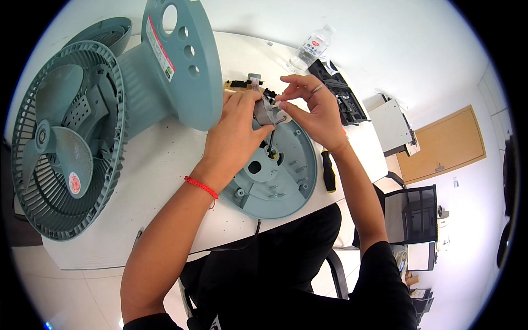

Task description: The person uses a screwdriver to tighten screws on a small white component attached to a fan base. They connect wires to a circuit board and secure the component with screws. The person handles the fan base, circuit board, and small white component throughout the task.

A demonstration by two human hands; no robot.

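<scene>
My left hand (234,126) grips a grey part (263,115) with a pale ribbon cable (254,86) and wires, above the round grey-green fan base (278,187). My right hand (311,107) has thumb and forefinger closed near the wires at that part's right side; what they pinch is too small to make out. A small board with black fittings (237,83) lies just behind my hands. A dark cord runs down into the middle of the base. A black-and-yellow screwdriver (329,173) lies right of the base.
The fan head with blades (66,143) and its tilted stand panel (181,66) fill the left, before another grey-green housing (104,27). A plastic bottle (311,47) and open black tool case (349,104) stand back right. A black chair (412,214) is beyond the white table (143,192).
</scene>
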